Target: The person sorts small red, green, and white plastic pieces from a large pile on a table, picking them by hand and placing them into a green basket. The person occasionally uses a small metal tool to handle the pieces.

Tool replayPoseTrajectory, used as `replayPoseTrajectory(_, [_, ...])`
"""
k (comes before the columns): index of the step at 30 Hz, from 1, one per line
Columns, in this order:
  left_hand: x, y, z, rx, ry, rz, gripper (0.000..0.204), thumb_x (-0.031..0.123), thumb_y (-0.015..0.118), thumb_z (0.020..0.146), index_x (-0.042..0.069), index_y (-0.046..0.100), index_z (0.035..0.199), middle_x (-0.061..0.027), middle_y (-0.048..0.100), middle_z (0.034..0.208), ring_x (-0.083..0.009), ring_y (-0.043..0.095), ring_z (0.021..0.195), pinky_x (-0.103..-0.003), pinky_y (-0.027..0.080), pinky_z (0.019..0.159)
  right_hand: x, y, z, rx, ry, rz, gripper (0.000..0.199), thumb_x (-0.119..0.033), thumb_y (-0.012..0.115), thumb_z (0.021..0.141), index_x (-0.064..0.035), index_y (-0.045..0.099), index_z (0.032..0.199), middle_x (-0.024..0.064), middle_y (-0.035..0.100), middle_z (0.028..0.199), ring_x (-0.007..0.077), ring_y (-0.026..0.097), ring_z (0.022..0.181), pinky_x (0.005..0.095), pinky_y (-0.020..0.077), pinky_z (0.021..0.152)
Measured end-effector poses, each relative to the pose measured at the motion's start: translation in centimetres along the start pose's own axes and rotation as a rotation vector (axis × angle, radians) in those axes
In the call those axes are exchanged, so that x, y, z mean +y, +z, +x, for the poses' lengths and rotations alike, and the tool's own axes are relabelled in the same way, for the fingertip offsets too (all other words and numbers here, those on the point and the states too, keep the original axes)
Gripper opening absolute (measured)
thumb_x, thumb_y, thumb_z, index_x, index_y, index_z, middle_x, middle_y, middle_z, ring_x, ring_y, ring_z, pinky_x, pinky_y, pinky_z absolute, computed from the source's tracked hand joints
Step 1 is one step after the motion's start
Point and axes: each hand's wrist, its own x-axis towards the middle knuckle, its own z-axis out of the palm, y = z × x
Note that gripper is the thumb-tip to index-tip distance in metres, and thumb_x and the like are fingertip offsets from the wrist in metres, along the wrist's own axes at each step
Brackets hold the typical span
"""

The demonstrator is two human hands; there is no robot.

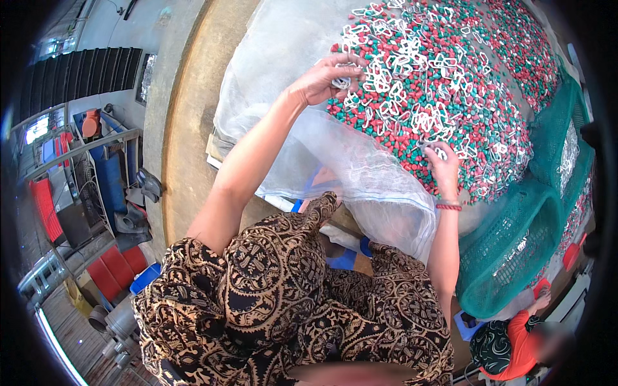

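A broad heap of small red and green pieces (386, 132) is spread before me, with many white oval links (425, 119) scattered over it. At the heap's left edge, my left hand (317, 82) is closed around a few white links (342, 83), its fingers curled over the pieces. Farther right, along the near edge, my right hand (445, 172) pinches a white link (440, 153) at its fingertips. A red braided band (449, 207) circles my right wrist. Translucent white mesh sheeting (277, 71) lies under the heap and hangs down toward my lap.
Green mesh baskets (508, 248) stand on the right, holding white items. Another person in orange (520, 347) sits at the lower right, a hand near more pieces. A tan ledge (183, 128) runs along the left, with shoes (149, 185) and red-and-blue stacked things beyond it.
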Motion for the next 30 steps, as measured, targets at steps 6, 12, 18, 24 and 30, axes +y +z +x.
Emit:
replayPoseTrajectory(6, [-5.8,-0.4,0.1,0.25,0.176,1.462,0.042,0.031,0.072,0.076,0.003,0.059,0.105,-0.0155,0.061,0.092,-0.0307,0.062,0.085,-0.042,0.049,0.073,-1.1,-2.0,-3.0,-0.005,0.029,0.643,0.017,-0.015,0.063,0.088,-0.0031,0.062,0.1,0.004,0.062,0.077,0.0053,0.052,0.056,0.0162,0.0283,0.036])
replayPoseTrajectory(12, [-6.0,0.0,2.1,0.033,0.19,1.407,0.035,0.036,0.063,0.085,0.002,0.06,0.09,-0.0178,0.061,0.086,-0.0299,0.06,0.08,-0.041,0.047,0.069,-2.4,-2.3,-2.8,-0.086,-0.031,0.819,0.014,-0.011,0.06,0.088,-0.0049,0.055,0.099,0.0124,0.063,0.088,0.0135,0.06,0.063,0.0186,0.0396,0.037])
replayPoseTrajectory(18, [-2.3,0.9,2.7,-0.028,-0.135,0.394,0.042,0.043,0.056,0.091,0.002,0.063,0.09,-0.0077,0.059,0.071,-0.0184,0.051,0.064,-0.033,0.044,0.062,-3.8,-2.2,-3.8,-0.278,-0.156,1.078,0.041,-0.013,0.064,0.084,-0.0028,0.046,0.119,0.0109,0.058,0.079,0.0148,0.054,0.055,0.0173,0.0373,0.032])
replayPoseTrajectory(24, [-5.1,2.6,2.5,-0.107,0.074,1.308,0.061,0.052,0.071,0.073,0.005,0.057,0.109,-0.0148,0.062,0.098,-0.0311,0.062,0.088,-0.041,0.05,0.074,-3.1,-1.7,-3.2,-0.803,-0.108,1.894,0.04,-0.005,0.051,0.087,-0.0002,0.043,0.126,0.0176,0.047,0.102,0.022,0.052,0.083,0.0248,0.0539,0.051])
replayPoseTrajectory(30, [-9.4,4.3,2.8,-0.121,0.194,1.637,0.046,0.035,0.067,0.078,0.008,0.055,0.113,-0.0181,0.057,0.102,-0.0361,0.061,0.087,-0.047,0.05,0.07,-0.9,-0.3,-3.8,-0.489,0.169,1.668,0.03,-0.021,0.05,0.093,-0.0027,0.053,0.117,0.0196,0.052,0.117,0.0333,0.05,0.105,0.0535,0.047,0.093])
